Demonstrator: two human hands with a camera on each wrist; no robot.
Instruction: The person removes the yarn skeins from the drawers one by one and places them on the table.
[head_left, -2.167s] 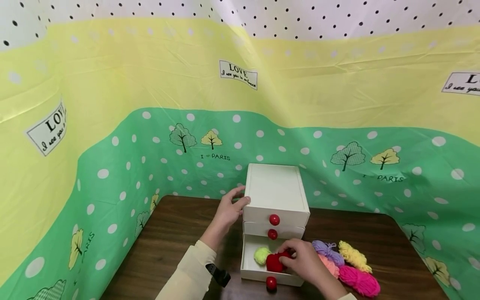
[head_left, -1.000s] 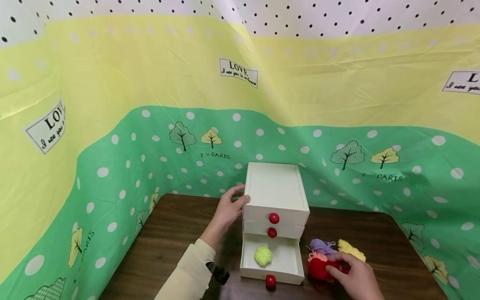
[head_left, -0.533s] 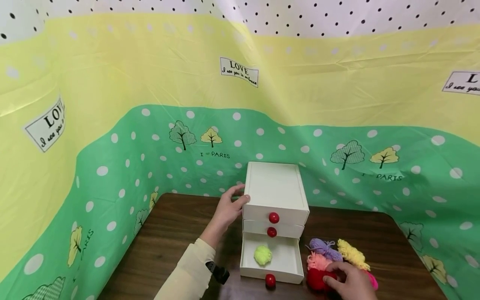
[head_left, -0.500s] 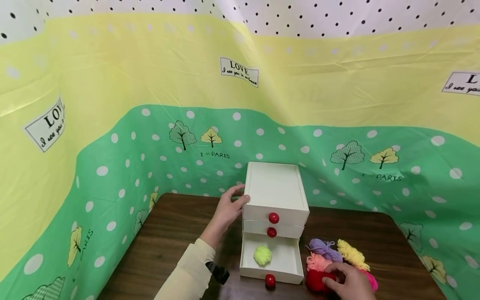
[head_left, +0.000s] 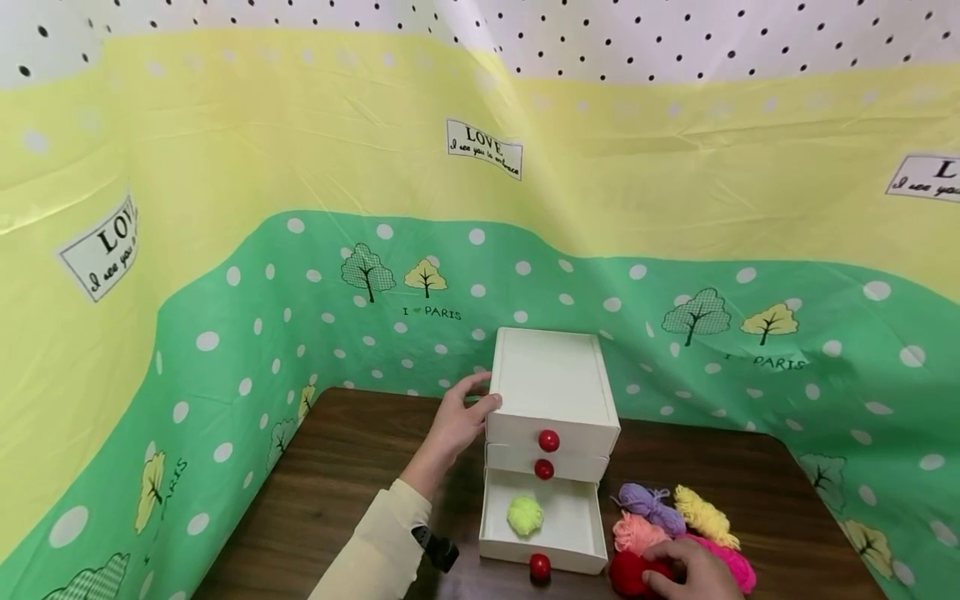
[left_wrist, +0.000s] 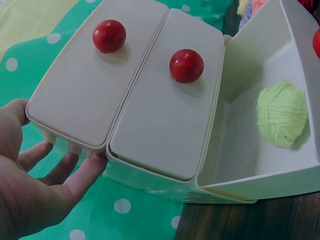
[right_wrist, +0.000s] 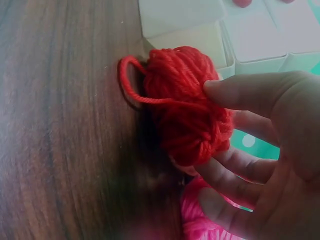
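A white three-drawer box (head_left: 551,375) with red ball knobs stands on the table, its bottom drawer (head_left: 577,525) pulled out. Inside that drawer lies a lime-green yarn ball (left_wrist: 282,114). Against the box's left side rests my left hand (head_left: 455,423), thumb at the front edge and fingers spread along the side. Right of the drawer, my right hand (head_left: 697,575) holds a red yarn ball (right_wrist: 187,100) between thumb and fingers; a loose loop sticks out of it. Close by lie a salmon skein (head_left: 636,533) and a magenta skein (head_left: 731,565).
Purple yarn (head_left: 651,506) and yellow yarn (head_left: 705,512) lie behind the salmon and magenta skeins. The dark wooden table (head_left: 360,450) ends at a patterned green and yellow curtain (head_left: 420,367) close behind the box.
My right hand has carried the red yarn ball out of the bottom drawer to the right, then slightly toward the near edge beside the other yarn. The left hand has stayed on the box.
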